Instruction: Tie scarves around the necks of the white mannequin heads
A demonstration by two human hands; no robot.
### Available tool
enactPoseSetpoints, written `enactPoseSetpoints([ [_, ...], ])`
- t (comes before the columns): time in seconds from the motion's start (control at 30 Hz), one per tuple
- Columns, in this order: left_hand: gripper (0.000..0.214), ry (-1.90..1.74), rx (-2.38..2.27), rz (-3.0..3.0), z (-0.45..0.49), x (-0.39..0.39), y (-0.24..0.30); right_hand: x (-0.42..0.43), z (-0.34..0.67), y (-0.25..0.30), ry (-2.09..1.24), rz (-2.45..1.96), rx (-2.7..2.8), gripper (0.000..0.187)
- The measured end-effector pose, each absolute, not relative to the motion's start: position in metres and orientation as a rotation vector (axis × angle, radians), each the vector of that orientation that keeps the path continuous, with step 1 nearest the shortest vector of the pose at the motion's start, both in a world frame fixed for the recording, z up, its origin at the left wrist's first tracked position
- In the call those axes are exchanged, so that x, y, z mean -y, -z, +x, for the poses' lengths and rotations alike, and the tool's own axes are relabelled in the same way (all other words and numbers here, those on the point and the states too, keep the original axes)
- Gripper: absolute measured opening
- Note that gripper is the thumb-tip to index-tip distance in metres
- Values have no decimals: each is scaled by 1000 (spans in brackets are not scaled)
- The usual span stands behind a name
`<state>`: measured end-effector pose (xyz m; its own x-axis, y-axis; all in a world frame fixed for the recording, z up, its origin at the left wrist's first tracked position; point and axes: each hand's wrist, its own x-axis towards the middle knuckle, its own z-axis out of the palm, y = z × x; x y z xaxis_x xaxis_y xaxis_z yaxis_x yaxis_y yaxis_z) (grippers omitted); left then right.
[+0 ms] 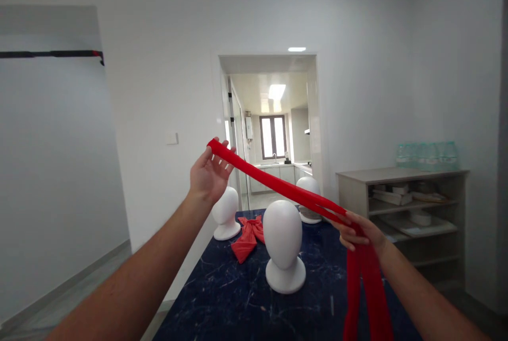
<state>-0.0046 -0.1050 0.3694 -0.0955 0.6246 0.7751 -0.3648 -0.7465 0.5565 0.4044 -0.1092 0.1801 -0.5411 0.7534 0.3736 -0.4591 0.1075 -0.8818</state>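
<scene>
A long red fabric strip (pixel 273 183), folded narrow, is stretched on a slant between my two hands. My left hand (pixel 212 169), raised higher, pinches its upper end between thumb and fingers. My right hand (pixel 363 232) is closed around the strip lower down, and its loose tails hang below the wrist out of frame. Beneath the stretched cloth, a white mannequin head (pixel 282 235) stands upright on the table. A coral-red cloth tied in a bow (pixel 249 238) lies to its left.
Two more mannequin heads stand behind, one at the left (pixel 226 208) and one at the right (pixel 307 185), partly covered by the strip. The dark blue marble-patterned table (pixel 238 298) supports them. An open shelf (pixel 400 177) with water bottles (pixel 426 155) stands at the right; a doorway shows a kitchen.
</scene>
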Motion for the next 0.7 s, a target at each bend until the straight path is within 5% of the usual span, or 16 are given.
enactPoseSetpoints([
  [0.5, 54, -1834, -958, 2558, -31, 63, -331, 74, 475, -159, -1632, -644, 1272, 30],
  [0.7, 51, -1606, -1248, 2688, -34, 23, -316, 64, 491, -153, -1450, -650, 1049, 12],
])
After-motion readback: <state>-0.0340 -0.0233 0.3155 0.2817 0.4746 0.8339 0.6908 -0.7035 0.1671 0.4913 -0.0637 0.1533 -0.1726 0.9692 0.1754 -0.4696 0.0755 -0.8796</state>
